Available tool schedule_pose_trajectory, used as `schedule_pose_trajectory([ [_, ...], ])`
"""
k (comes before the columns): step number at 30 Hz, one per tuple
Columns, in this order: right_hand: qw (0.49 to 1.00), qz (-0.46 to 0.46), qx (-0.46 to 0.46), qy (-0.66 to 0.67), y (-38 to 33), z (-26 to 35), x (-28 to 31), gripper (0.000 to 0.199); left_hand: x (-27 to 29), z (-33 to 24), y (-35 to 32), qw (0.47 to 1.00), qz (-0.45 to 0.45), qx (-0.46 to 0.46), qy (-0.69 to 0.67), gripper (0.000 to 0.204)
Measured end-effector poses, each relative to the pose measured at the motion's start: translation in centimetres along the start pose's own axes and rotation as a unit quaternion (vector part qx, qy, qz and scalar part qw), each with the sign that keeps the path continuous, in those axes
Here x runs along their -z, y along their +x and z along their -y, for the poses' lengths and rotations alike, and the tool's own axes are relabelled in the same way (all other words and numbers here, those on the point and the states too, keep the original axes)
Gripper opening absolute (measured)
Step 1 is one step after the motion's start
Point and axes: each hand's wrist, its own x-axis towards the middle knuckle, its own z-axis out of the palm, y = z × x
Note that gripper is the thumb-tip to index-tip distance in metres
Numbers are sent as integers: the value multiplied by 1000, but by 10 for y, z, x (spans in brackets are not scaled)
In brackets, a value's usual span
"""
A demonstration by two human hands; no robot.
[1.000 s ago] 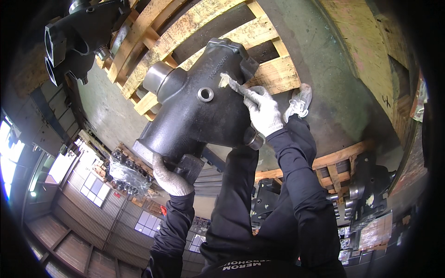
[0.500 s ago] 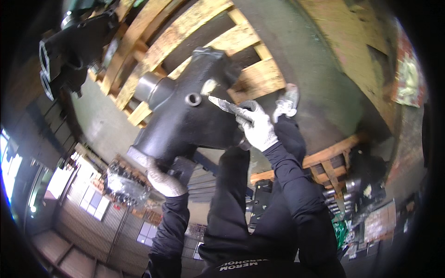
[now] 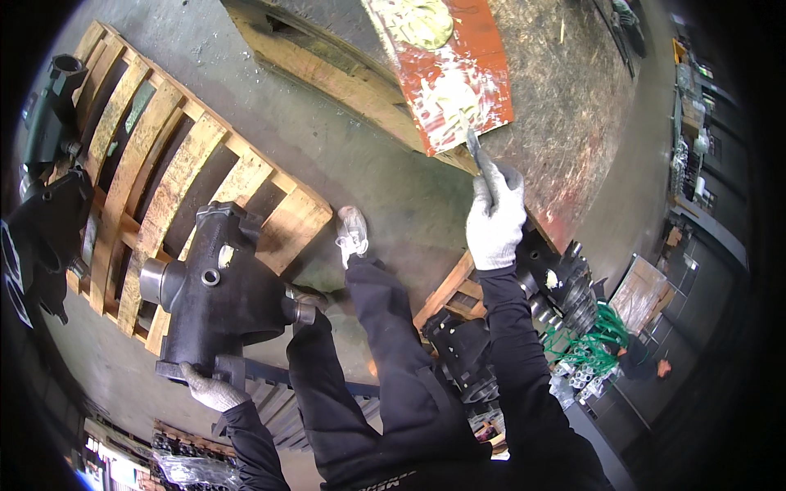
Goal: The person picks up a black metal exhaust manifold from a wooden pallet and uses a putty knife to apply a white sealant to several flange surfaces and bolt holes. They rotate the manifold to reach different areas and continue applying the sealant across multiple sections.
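Pale paste [image 3: 453, 100] on red board [image 3: 480, 45]

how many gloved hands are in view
2: the left hand on the lower end of the black casting, and the right hand holding a putty knife at the orange board.

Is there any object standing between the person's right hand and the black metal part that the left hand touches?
Nothing visible blocks the way from the right hand to the black metal part; a shoe and trouser leg appear between them, seemingly lower down.
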Motion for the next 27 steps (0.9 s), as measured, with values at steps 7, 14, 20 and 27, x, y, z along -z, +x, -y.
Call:
schedule_pose_trajectory([
  [7,997,51,64,-2,-9,-5,11,40,-1,-4,0,1000,0,6,-16,67],
  [14,994,102,26,25,1,8,18,37,-1,0,4,1000,-25,4,-19,66],
  [20,778,291,-311,462,-8,14,31,36,1,0,2,1000,10,4,-10,66],
  [27,615,425,-341,570,-81,45,-59,41,4,2,-6,998,27,-47,-17,50],
])
